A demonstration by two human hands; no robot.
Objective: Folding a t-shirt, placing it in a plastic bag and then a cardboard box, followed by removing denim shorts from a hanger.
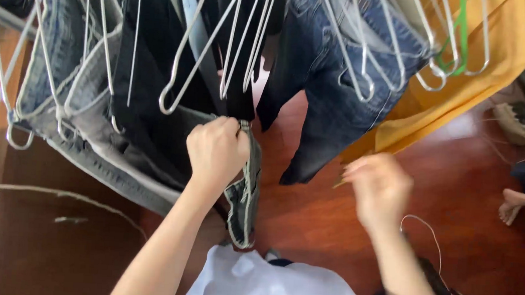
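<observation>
Denim fills most of the view: we look down at a row of garments hung on wire hangers [202, 48] over a red-brown wooden floor [469, 194]. Our left hand [216, 151] is curled into a fist, pinching the top edge of a grey frayed pair of jeans [243, 194] just below a black garment [157, 100]; the frayed leg hangs down from that fist, near our white shirt [267, 285]. Our right hand [379, 189] hovers apart from the jeans, blurred, close to the lower edge of a dark blue pair of jeans [331, 91] and a yellow cloth [456, 98]; we cannot tell whether its fingers are spread or pressed together, and it seems to hold nothing.

To handle the grey jeans well, we judge it best to keep the fist tight on the thick edge rather than on the loose threads, and to bring the free hand in beside it so the fabric is carried by both hands. The hangers crowd close, so we should watch that a hook does not snag. Another person's bare foot [511, 205] rests at the far right.
</observation>
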